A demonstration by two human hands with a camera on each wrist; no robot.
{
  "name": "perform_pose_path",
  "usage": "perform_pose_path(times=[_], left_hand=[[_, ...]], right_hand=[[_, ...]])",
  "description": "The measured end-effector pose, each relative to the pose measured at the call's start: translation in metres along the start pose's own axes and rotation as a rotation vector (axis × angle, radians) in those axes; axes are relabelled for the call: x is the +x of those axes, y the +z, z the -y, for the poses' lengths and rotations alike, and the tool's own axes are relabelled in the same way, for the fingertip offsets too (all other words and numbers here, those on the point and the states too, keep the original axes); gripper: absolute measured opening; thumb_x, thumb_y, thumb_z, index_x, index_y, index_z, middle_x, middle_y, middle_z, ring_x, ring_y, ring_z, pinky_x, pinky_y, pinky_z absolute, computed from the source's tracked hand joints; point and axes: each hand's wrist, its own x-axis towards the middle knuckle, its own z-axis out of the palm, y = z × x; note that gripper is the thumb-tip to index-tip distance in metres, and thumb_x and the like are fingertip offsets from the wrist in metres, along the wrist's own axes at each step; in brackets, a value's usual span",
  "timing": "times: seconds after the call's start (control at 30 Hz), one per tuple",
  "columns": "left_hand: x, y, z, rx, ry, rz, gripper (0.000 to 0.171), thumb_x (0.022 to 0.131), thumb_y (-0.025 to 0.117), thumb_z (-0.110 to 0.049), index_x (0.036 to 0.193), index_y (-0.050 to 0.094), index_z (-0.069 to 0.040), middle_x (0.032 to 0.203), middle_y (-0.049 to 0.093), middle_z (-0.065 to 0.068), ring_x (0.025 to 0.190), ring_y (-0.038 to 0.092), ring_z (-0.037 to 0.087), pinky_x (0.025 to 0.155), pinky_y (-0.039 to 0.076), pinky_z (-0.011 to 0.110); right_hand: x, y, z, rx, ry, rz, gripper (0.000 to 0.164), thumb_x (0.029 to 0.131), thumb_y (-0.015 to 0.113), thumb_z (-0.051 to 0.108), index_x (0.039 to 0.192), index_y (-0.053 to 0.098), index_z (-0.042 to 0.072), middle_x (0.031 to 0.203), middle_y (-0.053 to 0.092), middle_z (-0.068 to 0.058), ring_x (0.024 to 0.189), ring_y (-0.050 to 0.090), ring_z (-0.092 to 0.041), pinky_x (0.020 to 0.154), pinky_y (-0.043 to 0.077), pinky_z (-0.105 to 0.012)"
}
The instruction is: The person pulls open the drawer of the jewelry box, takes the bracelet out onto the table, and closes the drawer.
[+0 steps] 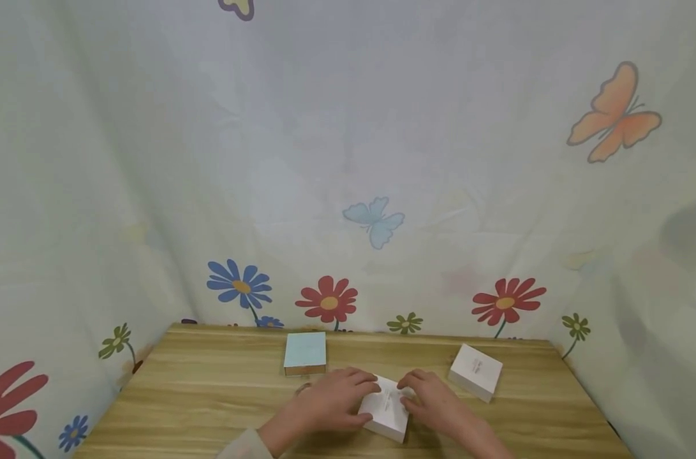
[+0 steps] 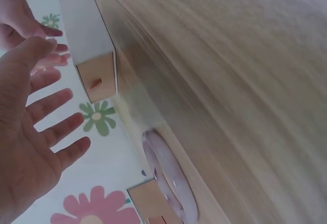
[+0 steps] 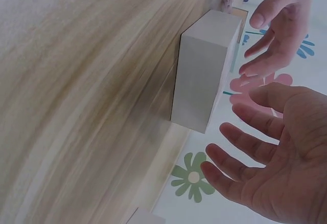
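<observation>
A small white box [image 1: 385, 411] with faint lettering on its lid lies flat on the table between my two hands. My left hand [image 1: 339, 398] hovers along its left side, fingers spread and slightly bent. On the right side, my right hand [image 1: 434, 401] is held the same way, fingertips over the box's edge. Both wrist views show the fingers apart from the box, gripping nothing. One end of the box is brown with a small pull tab [image 2: 95, 83]. A pale purple bangle [image 2: 176, 175] lies on the table near my left hand, mostly hidden by it in the head view.
A light-blue box [image 1: 305, 350] with a brown front stands at the back, left of centre. Another white box [image 1: 476, 370] lies at the right. The wooden table [image 1: 221, 382] ends at a flower-printed curtain [image 1: 428, 268].
</observation>
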Motion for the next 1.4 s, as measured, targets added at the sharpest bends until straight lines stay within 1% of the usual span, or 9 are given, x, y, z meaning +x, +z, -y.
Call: perform_pose_path(times=[0.3, 0.4, 0.53, 0.67, 0.8, 1.0, 1.13, 1.27, 1.4], left_hand=[[0.010, 0.009, -0.006, 0.003, 0.033, -0.002, 0.048, 0.097, 0.063, -0.052, 0.138, 0.058, -0.028, 0.144, 0.055, -0.009, 0.131, 0.051, 0.016, 0.107, 0.045, 0.039], [0.013, 0.010, -0.007, 0.019, 0.058, -0.029, 0.047, 0.096, 0.064, -0.052, 0.136, 0.059, -0.029, 0.143, 0.056, -0.008, 0.130, 0.052, 0.016, 0.107, 0.045, 0.038], [0.014, 0.012, -0.007, 0.034, 0.089, -0.057, 0.044, 0.096, 0.065, -0.051, 0.133, 0.061, -0.028, 0.142, 0.058, -0.006, 0.129, 0.053, 0.016, 0.107, 0.045, 0.037], [0.015, 0.012, -0.007, 0.030, 0.106, -0.046, 0.041, 0.096, 0.064, -0.050, 0.131, 0.062, -0.028, 0.141, 0.058, -0.005, 0.130, 0.052, 0.015, 0.107, 0.045, 0.036], [0.016, 0.015, -0.006, 0.030, 0.113, -0.042, 0.039, 0.097, 0.064, -0.049, 0.130, 0.063, -0.029, 0.140, 0.058, -0.006, 0.129, 0.053, 0.015, 0.107, 0.045, 0.035], [0.019, 0.017, -0.006, 0.024, 0.136, -0.041, 0.038, 0.097, 0.065, -0.047, 0.130, 0.064, -0.027, 0.140, 0.059, -0.004, 0.128, 0.053, 0.015, 0.107, 0.045, 0.031], [0.018, 0.015, -0.008, 0.013, 0.132, -0.022, 0.039, 0.097, 0.065, -0.047, 0.130, 0.064, -0.025, 0.139, 0.059, -0.004, 0.127, 0.054, 0.015, 0.105, 0.046, 0.029], [0.017, 0.013, -0.011, 0.007, 0.100, -0.005, 0.042, 0.097, 0.066, -0.047, 0.131, 0.064, -0.022, 0.139, 0.059, -0.004, 0.125, 0.056, 0.015, 0.104, 0.047, 0.030], [0.016, 0.012, -0.012, 0.025, 0.077, 0.000, 0.048, 0.097, 0.065, -0.049, 0.134, 0.062, -0.018, 0.140, 0.059, -0.004, 0.126, 0.056, 0.015, 0.106, 0.046, 0.032]], right_hand=[[-0.003, 0.002, -0.011, 0.019, 0.019, 0.002, 0.016, 0.092, 0.074, 0.015, 0.105, 0.070, 0.007, 0.110, 0.067, -0.008, 0.100, 0.065, -0.033, 0.086, 0.053, -0.048], [-0.003, 0.002, -0.015, 0.024, 0.021, 0.002, 0.017, 0.092, 0.074, 0.016, 0.106, 0.070, 0.007, 0.110, 0.067, -0.007, 0.100, 0.065, -0.033, 0.086, 0.054, -0.048], [-0.004, 0.003, -0.018, 0.023, 0.016, 0.010, 0.016, 0.093, 0.073, 0.017, 0.106, 0.070, 0.008, 0.110, 0.067, -0.006, 0.100, 0.065, -0.032, 0.086, 0.054, -0.046], [-0.004, 0.004, -0.019, 0.020, 0.019, 0.022, 0.016, 0.093, 0.073, 0.017, 0.106, 0.070, 0.008, 0.110, 0.067, -0.006, 0.100, 0.065, -0.031, 0.086, 0.054, -0.045], [-0.004, 0.003, -0.020, 0.029, 0.035, 0.028, 0.017, 0.094, 0.072, 0.018, 0.107, 0.070, 0.008, 0.111, 0.067, -0.007, 0.101, 0.065, -0.033, 0.086, 0.054, -0.047], [-0.004, 0.004, -0.022, 0.037, 0.047, 0.034, 0.017, 0.095, 0.072, 0.020, 0.108, 0.070, 0.009, 0.112, 0.066, -0.006, 0.103, 0.065, -0.033, 0.088, 0.053, -0.049], [-0.005, 0.005, -0.022, 0.039, 0.041, 0.033, 0.017, 0.094, 0.072, 0.019, 0.107, 0.070, 0.009, 0.112, 0.066, -0.006, 0.103, 0.065, -0.033, 0.087, 0.053, -0.049], [-0.007, 0.005, -0.020, 0.048, 0.042, 0.032, 0.016, 0.094, 0.072, 0.017, 0.108, 0.070, 0.008, 0.112, 0.067, -0.007, 0.104, 0.065, -0.032, 0.088, 0.053, -0.049], [-0.007, 0.005, -0.019, 0.048, 0.044, 0.035, 0.017, 0.095, 0.071, 0.016, 0.109, 0.070, 0.008, 0.113, 0.067, -0.007, 0.105, 0.065, -0.032, 0.089, 0.053, -0.048]])
